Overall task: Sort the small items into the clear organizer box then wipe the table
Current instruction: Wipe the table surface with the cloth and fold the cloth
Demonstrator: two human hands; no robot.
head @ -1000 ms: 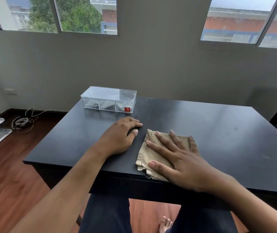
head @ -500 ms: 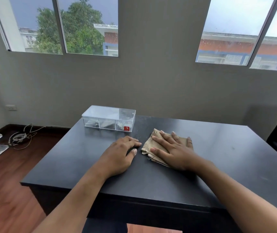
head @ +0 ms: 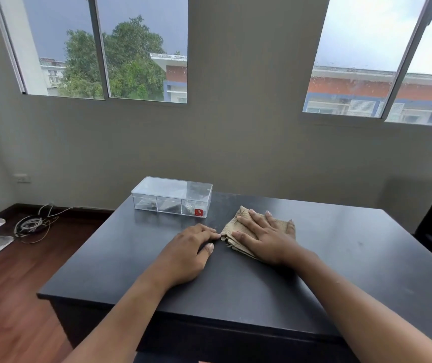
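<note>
The right hand [head: 264, 238] lies flat and spread, fingers splayed, palm pressing a folded tan cloth [head: 235, 231] onto the dark worktop [head: 353, 258]; it grips nothing, only pins the cloth down. The left hand [head: 186, 254] rests just beside it, fingers loosely curled on the bare surface, empty, its fingertips almost at the cloth's left edge. The clear organizer box [head: 172, 196] stands beyond the left hand, toward the far left corner of the worktop, lid down, long axis running left to right, with small items dimly visible in its compartments. No loose items show on the surface, so the sorting looks done and the wiping is the step in hand. The unwiped stretch lies mostly to the right and toward the far edge, where faint smudges show, so the right hand is the nearer one for that sweep. Behind stand a plain wall and two windows; a wooden floor [head: 13, 297] with a coil of cable [head: 30, 225] lies to the left.
</note>
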